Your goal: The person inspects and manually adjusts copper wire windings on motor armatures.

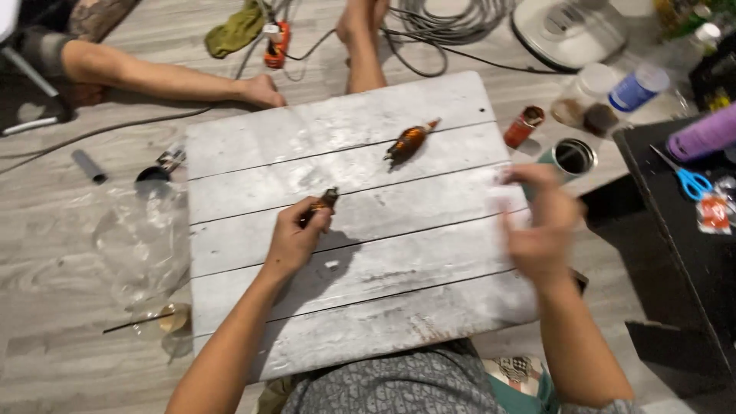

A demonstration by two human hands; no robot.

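Looking down from my head, I see my left hand (295, 238) pinched around a small dark piece (322, 203) with a shiny tip, low over the white wooden board (345, 153). My fingers are closed tight on it. My right hand (540, 222) is blurry at the right edge of the board, near a metal can (573, 157). It may touch something pale, but I cannot tell if it is closed or open. One brown shiny wrapped piece (410, 142) lies finished-looking farther up the board, well apart from my hands. I think the piece I hold is not done yet.
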